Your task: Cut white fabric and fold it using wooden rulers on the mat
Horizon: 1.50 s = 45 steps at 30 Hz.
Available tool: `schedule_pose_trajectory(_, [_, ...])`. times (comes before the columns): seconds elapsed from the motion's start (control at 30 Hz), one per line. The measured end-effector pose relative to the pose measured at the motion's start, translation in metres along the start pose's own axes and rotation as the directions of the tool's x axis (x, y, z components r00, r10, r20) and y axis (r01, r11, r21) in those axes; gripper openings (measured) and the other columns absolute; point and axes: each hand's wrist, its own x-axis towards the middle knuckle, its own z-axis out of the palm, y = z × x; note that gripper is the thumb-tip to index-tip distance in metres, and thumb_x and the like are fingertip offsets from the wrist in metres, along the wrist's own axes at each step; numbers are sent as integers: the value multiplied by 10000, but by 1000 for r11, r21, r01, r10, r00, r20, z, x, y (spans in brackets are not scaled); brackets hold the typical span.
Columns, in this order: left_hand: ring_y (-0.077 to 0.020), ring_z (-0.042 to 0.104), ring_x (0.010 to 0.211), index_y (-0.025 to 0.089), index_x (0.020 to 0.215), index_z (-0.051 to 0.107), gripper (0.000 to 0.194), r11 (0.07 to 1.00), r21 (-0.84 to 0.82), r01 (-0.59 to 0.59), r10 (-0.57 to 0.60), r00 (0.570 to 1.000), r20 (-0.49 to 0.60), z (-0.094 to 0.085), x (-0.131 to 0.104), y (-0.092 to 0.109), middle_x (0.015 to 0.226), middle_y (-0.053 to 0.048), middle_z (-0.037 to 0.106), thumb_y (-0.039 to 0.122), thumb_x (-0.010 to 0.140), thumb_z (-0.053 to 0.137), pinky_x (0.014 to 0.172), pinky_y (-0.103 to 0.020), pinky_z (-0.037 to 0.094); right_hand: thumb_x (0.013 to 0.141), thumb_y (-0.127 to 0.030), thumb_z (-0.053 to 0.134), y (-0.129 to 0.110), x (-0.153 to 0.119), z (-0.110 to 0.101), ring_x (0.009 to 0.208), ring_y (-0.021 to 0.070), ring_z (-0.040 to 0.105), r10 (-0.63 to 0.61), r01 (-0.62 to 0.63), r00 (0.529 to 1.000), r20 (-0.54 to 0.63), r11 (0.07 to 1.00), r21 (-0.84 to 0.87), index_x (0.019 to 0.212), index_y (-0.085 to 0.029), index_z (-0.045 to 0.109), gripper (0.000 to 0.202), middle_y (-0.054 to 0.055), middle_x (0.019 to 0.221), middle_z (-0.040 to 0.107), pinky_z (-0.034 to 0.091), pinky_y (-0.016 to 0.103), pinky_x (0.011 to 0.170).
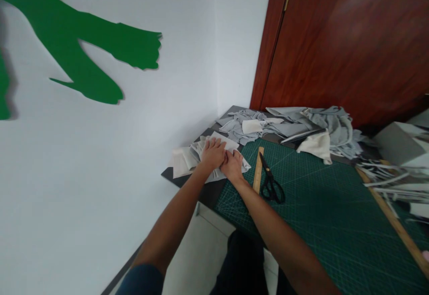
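Pale fabric pieces [182,163] lie in a loose, folded pile at the table's left corner against the wall. My left hand [213,153] rests palm down on the pile, its fingers stretched out over the cloth. Beside it, touching or nearly touching, my right hand [232,164] has its fingers bent in on the edge of a white fabric piece [226,141]; its fingertips are partly hidden. To the right of my right hand lie a wooden ruler [258,170] and black-handled scissors [272,185].
A green cutting mat [318,205] covers much of the dark table. Heaps of grey fabric scraps [331,127] run along the back by the wooden door [345,44]. At right are a white box [398,143], cloth strips [398,187] and a long wooden stick [397,225].
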Motion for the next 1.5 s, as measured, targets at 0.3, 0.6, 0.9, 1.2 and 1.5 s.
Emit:
schedule_pose_trajectory(0.3, [-374, 282, 1636, 181, 1628, 490, 606, 995, -36, 92, -88, 992, 94, 13, -2, -2, 1711, -143, 435, 431, 1091, 366, 1333, -597, 158, 922, -115, 542, 21, 8, -22, 1268, 290, 610, -138, 134, 983, 123, 990, 42, 1329, -144, 727, 448, 171, 1266, 717, 430, 420, 1157])
schedule_pose_trajectory(0.6, [-390, 320, 1610, 116, 1521, 591, 542, 990, 47, 136, -139, 988, 72, 0, 9, 24, 1649, -214, 494, 304, 1058, 382, 1315, -637, 159, 805, -23, 540, 84, 5, -69, 1155, 251, 708, -26, 44, 996, -91, 979, 200, 1124, -167, 780, 424, 128, 1179, 767, 534, 401, 1104])
schedule_pose_trajectory(0.9, [-351, 420, 1550, 130, 1299, 722, 415, 996, -80, -48, 47, 999, -17, 14, 33, 139, 1534, -193, 613, 149, 947, 503, 1303, -548, 272, 793, -9, 526, 157, -7, -127, 1084, 235, 729, 44, -10, 975, -216, 988, 156, 1006, -177, 789, 378, 116, 1091, 774, 553, 372, 1068])
schedule_pose_trajectory(1.2, [-283, 579, 1393, 114, 1291, 736, 431, 937, -300, -182, 181, 983, -30, 49, 72, 256, 1382, -177, 707, 85, 902, 551, 1236, -434, 404, 779, -45, 564, 240, -12, -194, 1241, 357, 622, 199, -245, 921, -334, 964, -101, 1188, -108, 791, 472, 229, 1322, 694, 500, 534, 1097])
schedule_pose_trajectory(1.5, [-260, 671, 1295, 152, 1238, 783, 431, 859, -496, -129, 131, 991, -30, 79, 71, 272, 1329, -138, 749, 45, 882, 566, 1221, -418, 469, 763, -118, 624, 282, 28, -223, 1323, 461, 449, 315, -381, 895, -315, 908, -175, 1179, -225, 789, 460, 176, 1592, 501, 411, 712, 1052])
